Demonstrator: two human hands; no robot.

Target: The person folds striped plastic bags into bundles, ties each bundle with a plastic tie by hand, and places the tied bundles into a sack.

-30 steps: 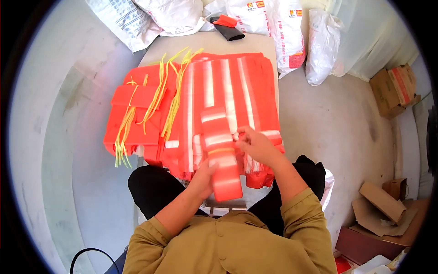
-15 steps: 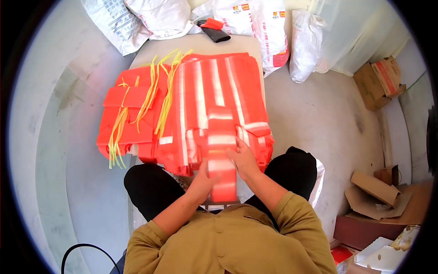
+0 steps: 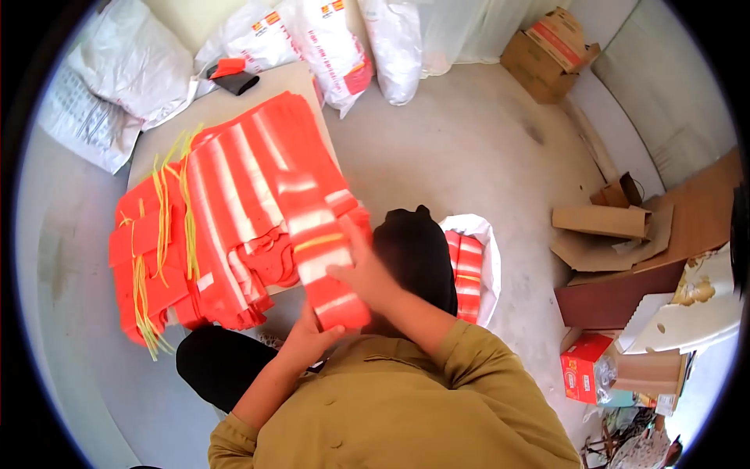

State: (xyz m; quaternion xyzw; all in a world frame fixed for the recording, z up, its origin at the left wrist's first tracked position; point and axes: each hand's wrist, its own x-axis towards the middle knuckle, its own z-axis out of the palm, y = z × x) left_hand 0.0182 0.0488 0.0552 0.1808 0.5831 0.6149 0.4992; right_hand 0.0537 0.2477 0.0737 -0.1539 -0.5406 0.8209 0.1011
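A long folded bundle of red fabric (image 3: 316, 223) with white stripes and a yellow tie round its middle is between my two hands. My left hand (image 3: 306, 342) grips its near end from below, thumb along the edge. My right hand (image 3: 363, 270) is wrapped round its right side close to the yellow tie (image 3: 319, 241). Behind the bundle lies a stack of red-and-white striped fabric (image 3: 234, 172) on the table. Yellow strips (image 3: 187, 211) hang over the stack's left side, beside folded red pieces (image 3: 144, 242).
Right of my knee stands an open white sack (image 3: 488, 270) holding striped red bundles (image 3: 467, 273). Full white sacks (image 3: 137, 62) line the back. Cardboard boxes (image 3: 547, 59) are at the far right, with flattened cardboard (image 3: 609, 234) and a red box (image 3: 586, 367) nearer.
The view has swung to the right, bringing the open sack of bundles into sight. The held bundle is now tilted, and my left hand is at its near end.
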